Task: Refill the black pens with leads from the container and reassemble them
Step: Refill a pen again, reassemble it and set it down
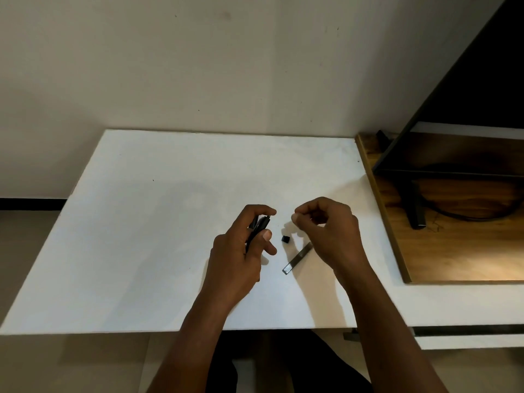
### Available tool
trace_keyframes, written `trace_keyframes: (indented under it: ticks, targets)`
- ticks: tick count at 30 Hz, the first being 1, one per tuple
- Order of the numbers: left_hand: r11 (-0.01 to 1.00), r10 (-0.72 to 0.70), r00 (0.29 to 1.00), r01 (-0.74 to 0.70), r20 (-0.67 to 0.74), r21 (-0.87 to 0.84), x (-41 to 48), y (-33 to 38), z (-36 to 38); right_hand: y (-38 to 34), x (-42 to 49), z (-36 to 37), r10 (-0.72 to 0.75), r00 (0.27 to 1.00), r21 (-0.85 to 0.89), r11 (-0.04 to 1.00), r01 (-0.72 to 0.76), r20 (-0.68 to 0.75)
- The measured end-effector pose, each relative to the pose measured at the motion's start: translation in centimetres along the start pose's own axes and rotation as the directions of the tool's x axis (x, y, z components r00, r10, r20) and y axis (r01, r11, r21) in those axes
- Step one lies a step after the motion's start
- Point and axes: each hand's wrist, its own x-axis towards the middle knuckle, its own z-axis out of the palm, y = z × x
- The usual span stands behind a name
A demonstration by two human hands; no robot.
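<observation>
My left hand point(241, 251) grips black pens point(258, 228) upright, their top ends poking out near my thumb and index finger. My right hand point(329, 231) hovers to the right of them with thumb and index fingertips pinched together; anything held there is too thin to see. Between the hands a small black cap point(285, 239) lies on the white board point(170, 222). The slim lead container point(296, 258) lies flat and slanted on the board, its upper end under my right hand.
The white board's front edge runs just below my forearms. A wooden desk surface point(459, 251) adjoins on the right, bearing a dark monitor stand point(415, 211) and a cable. A plain wall stands behind.
</observation>
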Motion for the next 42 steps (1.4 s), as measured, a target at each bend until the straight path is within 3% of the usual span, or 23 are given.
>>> trace_keyframes:
  ticks: [4,8,25,32,39,42]
  targets:
    - [0.998,-0.024,0.999,0.025,0.022,-0.059,-0.1,0.1,0.0,-0.7,-0.1,-0.3,0.108,0.990,0.410,0.902,-0.138,0.095]
    - [0.996,-0.067,0.998,0.067,0.011,-0.053,0.0,0.1,0.1,-1.0,-0.3,-0.3,0.075,0.976,0.560,0.809,-0.181,0.206]
    - [0.997,-0.066,0.997,0.067,0.033,-0.031,-0.2,0.4,0.1,-1.0,-0.6,0.5,0.032,0.970,0.488,0.860,-0.150,0.242]
    - [0.988,-0.078,0.997,0.079,0.014,-0.132,-0.2,0.9,-0.1,-0.4,-0.5,0.0,0.001,0.950,0.531,0.829,-0.175,0.313]
    - [0.986,-0.097,0.995,0.095,-0.004,-0.138,-0.4,1.0,0.0,-0.8,-0.7,0.4,-0.029,0.959,0.458,0.882,-0.108,0.281]
    - [0.983,-0.114,0.993,0.109,-0.022,-0.144,-0.2,1.1,0.2,-0.9,-1.0,0.8,-0.015,0.962,0.518,0.845,-0.134,0.273]
